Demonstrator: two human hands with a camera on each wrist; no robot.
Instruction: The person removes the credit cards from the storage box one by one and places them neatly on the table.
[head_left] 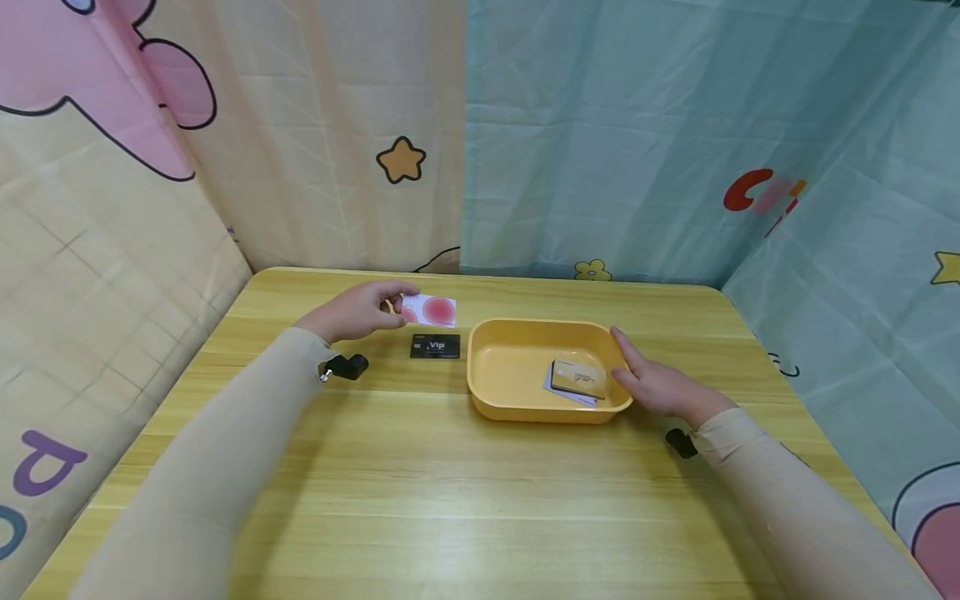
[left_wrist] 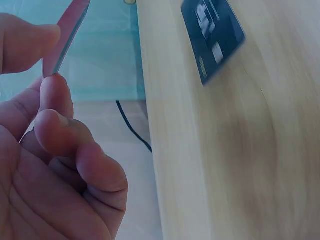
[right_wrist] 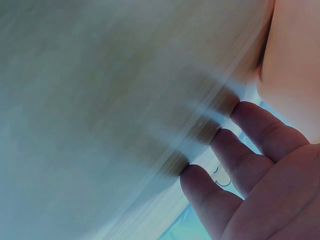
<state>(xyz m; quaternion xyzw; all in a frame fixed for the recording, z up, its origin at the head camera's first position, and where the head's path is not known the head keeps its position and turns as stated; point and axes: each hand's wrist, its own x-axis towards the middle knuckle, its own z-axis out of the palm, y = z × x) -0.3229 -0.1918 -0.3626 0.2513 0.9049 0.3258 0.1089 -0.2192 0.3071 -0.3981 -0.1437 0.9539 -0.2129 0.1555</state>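
My left hand [head_left: 360, 310] pinches a white card with pink-red circles [head_left: 435, 310] between thumb and fingers, holding it tilted up over the table. In the left wrist view the pink card [left_wrist: 67, 35] appears nearly edge-on. Below it on the table lies a black card marked "Vip" [head_left: 435, 347]. My right hand [head_left: 663, 385] rests against the right side of a yellow plastic basin [head_left: 510, 412], thumb and forefinger at its rim. The other fingers [right_wrist: 200, 187] extend beside the basin wall [right_wrist: 290, 65], tips at the table. Inside the basin, a gold card [head_left: 579, 379] tops a few stacked cards.
The wooden table [head_left: 450, 500] ends at a back edge below printed curtains [head_left: 645, 150]. A thin black cable [head_left: 435, 260] hangs behind that edge. Black camera mounts [head_left: 348, 367] sit on both wrists.
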